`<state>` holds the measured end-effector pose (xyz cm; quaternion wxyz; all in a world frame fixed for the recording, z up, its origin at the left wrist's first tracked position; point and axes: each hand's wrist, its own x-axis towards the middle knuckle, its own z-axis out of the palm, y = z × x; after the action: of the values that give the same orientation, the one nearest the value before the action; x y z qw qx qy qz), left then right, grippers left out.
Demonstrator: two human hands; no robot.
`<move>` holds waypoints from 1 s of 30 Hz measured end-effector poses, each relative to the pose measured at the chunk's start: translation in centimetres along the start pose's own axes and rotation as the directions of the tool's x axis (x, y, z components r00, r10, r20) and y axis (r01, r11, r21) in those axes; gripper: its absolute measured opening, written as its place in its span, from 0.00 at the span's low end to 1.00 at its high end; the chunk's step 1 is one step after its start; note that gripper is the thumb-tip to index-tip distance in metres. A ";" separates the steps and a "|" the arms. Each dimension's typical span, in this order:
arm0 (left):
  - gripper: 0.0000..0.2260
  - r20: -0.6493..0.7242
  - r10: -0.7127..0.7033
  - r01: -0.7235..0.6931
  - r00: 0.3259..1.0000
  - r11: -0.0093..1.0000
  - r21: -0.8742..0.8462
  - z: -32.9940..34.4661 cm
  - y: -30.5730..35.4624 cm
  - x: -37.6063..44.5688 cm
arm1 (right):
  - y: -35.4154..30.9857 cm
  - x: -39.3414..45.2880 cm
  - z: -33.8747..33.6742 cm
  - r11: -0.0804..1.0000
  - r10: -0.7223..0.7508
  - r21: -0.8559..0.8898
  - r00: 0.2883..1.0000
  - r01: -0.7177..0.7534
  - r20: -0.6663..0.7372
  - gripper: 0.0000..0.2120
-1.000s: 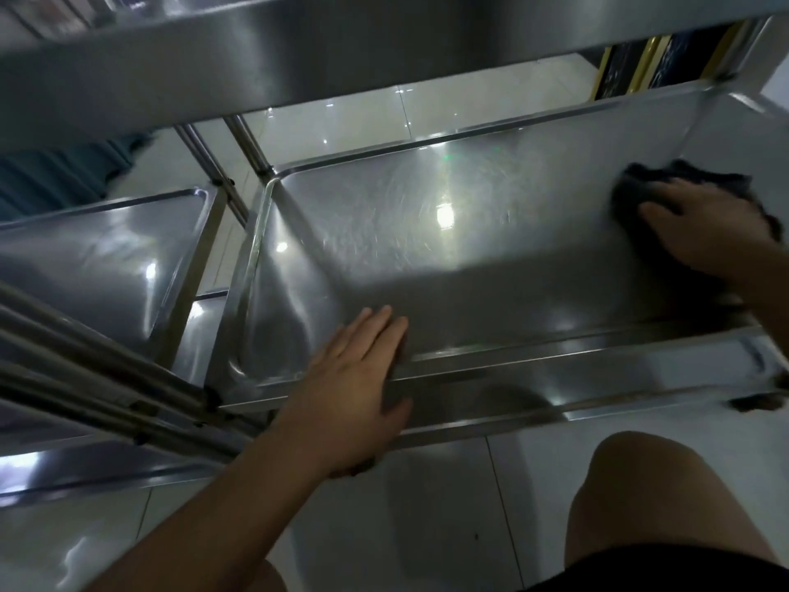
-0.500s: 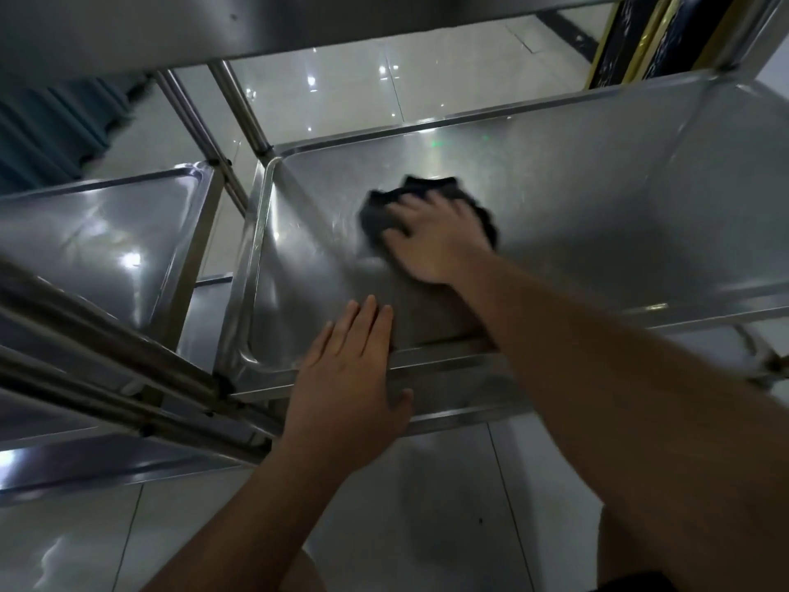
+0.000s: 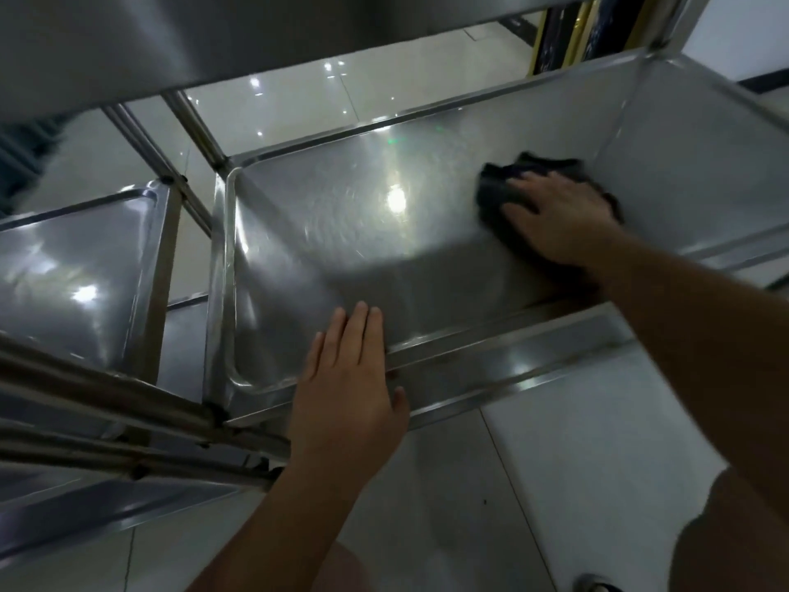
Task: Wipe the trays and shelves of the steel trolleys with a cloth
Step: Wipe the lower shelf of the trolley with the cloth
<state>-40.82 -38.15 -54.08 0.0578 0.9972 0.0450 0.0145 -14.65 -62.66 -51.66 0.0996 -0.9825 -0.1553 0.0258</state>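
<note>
Cloth (image 3: pixel 508 185), pressed flat under the right hand (image 3: pixel 559 220), has swept from the tray's (image 3: pixel 324 232) left back to its far right; wiping continues. Left hand (image 3: pixel 346 390) stays flat on the near rim.

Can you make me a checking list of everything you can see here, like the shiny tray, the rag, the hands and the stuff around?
Surface: steel tray, shiny, lamp glare mid-floor.
Job's things: dark cloth flat on the tray's right part.
Clutter: nothing seen.
Hands: right hand presses on the cloth, fingers straight; left hand rests flat on the tray's near rim.
Cables: nothing seen.
Surroundings: second trolley tray at left, upper shelf overhead, glossy tiled floor.
</note>
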 end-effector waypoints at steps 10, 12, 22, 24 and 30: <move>0.41 0.002 -0.020 0.020 1.000 1.000 -0.011 -0.6 0.4 0.1 | 4.7 -4.1 0.0 0.934 0.339 0.092 0.938 -0.344 0.064 0.43; 0.41 -0.002 -0.019 0.019 1.000 1.000 -0.011 -0.6 0.4 0.1 | 2.6 -4.9 0.9 0.970 0.235 0.050 0.971 -0.237 0.046 0.43; 0.40 -0.059 -0.053 0.053 0.997 0.999 0.006 -0.2 0.5 -0.1 | -7.6 -8.9 1.8 0.907 -0.422 0.077 0.885 0.415 0.195 0.45; 0.40 -0.074 -0.084 0.084 0.994 0.996 -0.001 -0.3 0.7 -0.1 | -7.6 -9.2 2.1 0.870 -0.493 0.076 0.848 0.488 0.194 0.45; 0.40 -0.115 -0.095 0.096 0.989 0.995 0.010 -0.5 1.0 -0.3 | -6.1 -10.4 3.5 0.712 -0.702 0.075 0.711 0.698 0.048 0.39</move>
<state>-41.03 -39.11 -53.43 0.0479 0.9919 0.0961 0.0685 -26.70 -59.51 -53.64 0.1214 -0.8461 -0.5183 0.0258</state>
